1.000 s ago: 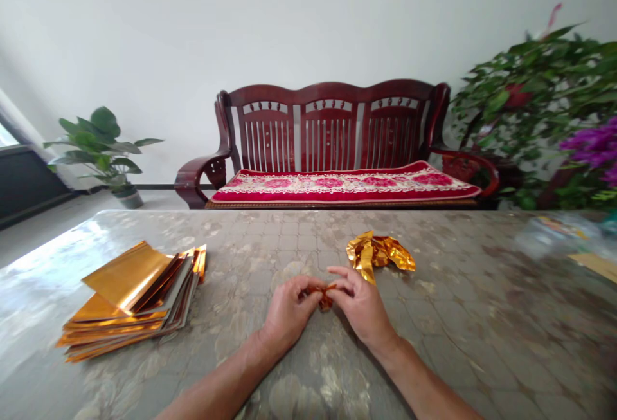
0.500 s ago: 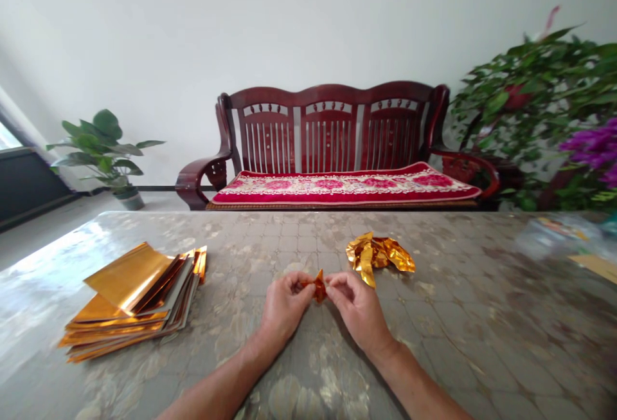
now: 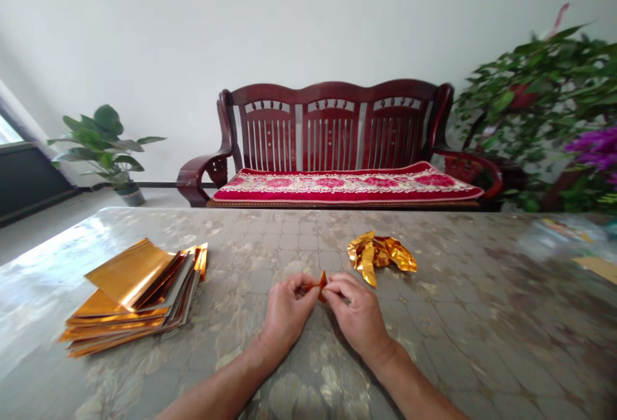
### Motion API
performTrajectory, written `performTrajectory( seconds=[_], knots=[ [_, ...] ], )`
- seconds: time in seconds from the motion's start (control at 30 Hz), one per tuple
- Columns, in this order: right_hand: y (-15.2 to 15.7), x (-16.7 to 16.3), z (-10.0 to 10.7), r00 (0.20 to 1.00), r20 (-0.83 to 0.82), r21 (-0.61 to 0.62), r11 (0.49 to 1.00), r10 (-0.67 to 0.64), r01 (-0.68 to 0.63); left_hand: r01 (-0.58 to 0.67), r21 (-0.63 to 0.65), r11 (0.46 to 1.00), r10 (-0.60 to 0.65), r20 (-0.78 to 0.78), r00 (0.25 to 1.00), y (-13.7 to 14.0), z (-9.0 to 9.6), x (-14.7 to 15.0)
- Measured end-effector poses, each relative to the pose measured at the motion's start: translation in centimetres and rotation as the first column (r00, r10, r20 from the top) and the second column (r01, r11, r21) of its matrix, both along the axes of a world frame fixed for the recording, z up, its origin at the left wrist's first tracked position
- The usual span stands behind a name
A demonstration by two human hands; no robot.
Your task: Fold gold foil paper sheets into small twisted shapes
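Note:
Between my two hands, low over the table, is a small folded piece of gold foil paper (image 3: pixel 322 284) with a pointed tip sticking up. My left hand (image 3: pixel 291 307) pinches its left side between thumb and fingers. My right hand (image 3: pixel 358 310) pinches the right side, fingertips almost meeting those of the left. Much of the folded piece is hidden behind the fingers. Just beyond my right hand lies crumpled gold foil (image 3: pixel 382 255). A stack of gold foil paper sheets (image 3: pixel 130 275) rests off to the left, its layers uneven and fanned.
A patterned cover lies over the table (image 3: pixel 250 240). Clear plastic packaging (image 3: pixel 562 237) and a tan piece of card (image 3: pixel 598 268) are at the right. Past the far edge stands a dark red wooden bench (image 3: pixel 330 130), with potted plants (image 3: pixel 103 143) on either side.
My fingertips have come closer together, and less of the folded foil paper shows between them. The stack and the crumpled foil lie as before; the view has shifted slightly.

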State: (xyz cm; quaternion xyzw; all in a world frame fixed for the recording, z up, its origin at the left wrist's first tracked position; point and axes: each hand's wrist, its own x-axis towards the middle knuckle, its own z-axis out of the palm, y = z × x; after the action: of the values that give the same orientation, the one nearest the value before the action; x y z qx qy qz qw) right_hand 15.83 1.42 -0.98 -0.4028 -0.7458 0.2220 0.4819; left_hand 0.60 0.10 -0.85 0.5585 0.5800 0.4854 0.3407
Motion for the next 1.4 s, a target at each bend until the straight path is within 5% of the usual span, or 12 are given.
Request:
performTrajectory(
  seconds=[0.2,0.47,0.7,0.97,1.1,1.23,1.4],
  knots=[
    [0.0,0.0,0.2,1.000,-0.001,-0.034,0.999,-0.013,0.013,0.007,0.012,1.000,-0.007,0.006,1.000,0.2,0.1,-0.2],
    [0.8,1.3,-0.4,0.965,-0.263,-0.345,0.934,-0.001,-0.093,0.073,0.060,0.996,-0.067,-0.086,0.994,0.4,-0.3,-1.3],
    [1.4,1.3,-0.9,0.989,-0.150,-0.347,0.935,0.014,-0.066,0.070,0.115,0.991,-0.050,-0.167,0.985,0.3,-0.6,-2.0],
    [0.7,2.2,0.1,0.974,-0.218,-0.438,0.884,0.068,-0.159,0.095,0.127,0.987,-0.069,-0.199,0.978,0.0,-0.7,-3.0],
    [0.9,2.3,-0.3,0.981,-0.172,-0.372,0.916,0.089,-0.148,0.093,0.135,0.986,-0.064,-0.209,0.976,0.1,-0.7,-3.1],
    [1.1,2.2,-0.5,0.996,0.020,-0.163,0.983,0.089,-0.085,0.080,0.128,0.989,-0.051,-0.214,0.975,0.2,-0.6,-3.1],
    [1.1,2.4,0.0,0.977,0.150,0.005,0.988,0.149,-0.151,0.097,0.097,0.991,-0.077,-0.194,0.978,0.4,-0.8,-3.1]
  ],
)
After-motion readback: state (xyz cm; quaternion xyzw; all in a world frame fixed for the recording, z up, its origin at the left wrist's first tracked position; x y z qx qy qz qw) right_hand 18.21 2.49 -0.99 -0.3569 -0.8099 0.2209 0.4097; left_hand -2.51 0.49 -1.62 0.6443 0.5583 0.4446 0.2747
